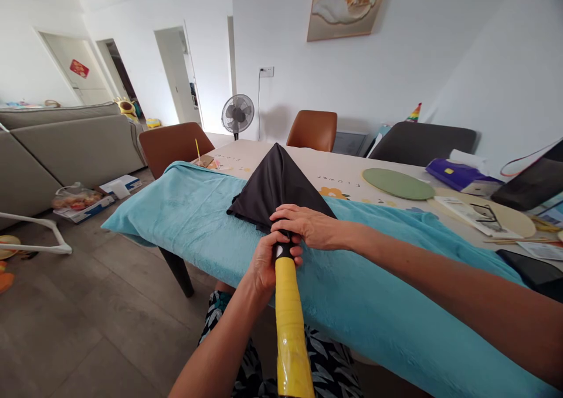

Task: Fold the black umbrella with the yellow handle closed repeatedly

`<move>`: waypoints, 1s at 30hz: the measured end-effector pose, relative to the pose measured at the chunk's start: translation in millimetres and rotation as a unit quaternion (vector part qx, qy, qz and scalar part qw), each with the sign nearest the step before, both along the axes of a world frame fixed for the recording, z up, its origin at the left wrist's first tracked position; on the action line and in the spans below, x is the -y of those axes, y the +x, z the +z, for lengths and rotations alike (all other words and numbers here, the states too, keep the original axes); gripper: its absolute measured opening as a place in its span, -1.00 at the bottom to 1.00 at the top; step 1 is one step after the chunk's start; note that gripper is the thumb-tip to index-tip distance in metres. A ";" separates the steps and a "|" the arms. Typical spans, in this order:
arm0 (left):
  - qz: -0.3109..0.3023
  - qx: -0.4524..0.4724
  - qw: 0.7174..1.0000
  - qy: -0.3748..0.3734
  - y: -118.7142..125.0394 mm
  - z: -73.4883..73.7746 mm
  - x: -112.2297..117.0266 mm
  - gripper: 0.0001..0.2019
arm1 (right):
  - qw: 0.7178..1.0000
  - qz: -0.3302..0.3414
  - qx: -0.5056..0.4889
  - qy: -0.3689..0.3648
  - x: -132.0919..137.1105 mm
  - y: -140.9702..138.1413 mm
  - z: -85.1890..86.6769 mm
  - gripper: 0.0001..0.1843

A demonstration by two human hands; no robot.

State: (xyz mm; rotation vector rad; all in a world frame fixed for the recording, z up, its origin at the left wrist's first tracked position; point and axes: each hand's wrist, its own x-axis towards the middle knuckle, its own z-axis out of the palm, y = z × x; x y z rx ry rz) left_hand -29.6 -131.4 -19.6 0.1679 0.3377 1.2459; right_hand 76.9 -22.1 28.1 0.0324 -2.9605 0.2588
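A racket with a yellow-taped grip [290,322] points away from me, clear plastic film shining on its lower end. Black cloth [281,181], like a cover, hides its far part and rises to a peak over the table. My left hand [267,260] is wrapped round the black neck just above the yellow tape. From the right, my right hand [303,227] lies over the lower edge of the cloth, fingers curled beside and partly over my left fingers. What its fingertips grip underneath is partly hidden.
A light-blue blanket [197,210] drapes over the table's near side. Beyond lie a green oval mat [398,184], a purple tissue pack [461,175], glasses [486,216] and a black phone [532,272]. Chairs, a fan [237,115] and a grey sofa [74,146] stand around.
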 end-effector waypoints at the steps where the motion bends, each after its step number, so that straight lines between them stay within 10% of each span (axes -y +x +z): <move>1: 0.000 -0.002 1.000 0.001 0.0 0.3 0.3 -0.90 | 1.000 0.000 -0.002 -0.003 -0.2 1.1 -0.6 -0.58; 11: 0.022 -0.126 0.990 -0.056 8.4 -0.8 -4.7 -0.83 | 1.000 -0.020 0.016 -0.014 5.3 7.3 -9.5 -0.55; 23: 0.013 -0.083 0.994 -0.068 8.2 5.9 -1.9 -0.91 | 0.969 -0.083 0.043 -0.229 9.5 11.3 1.5 -0.16; 30: 0.068 0.097 0.993 -0.029 -3.3 0.8 1.9 -0.93 | 0.922 -0.215 -0.256 -0.195 -3.7 24.5 24.9 -0.33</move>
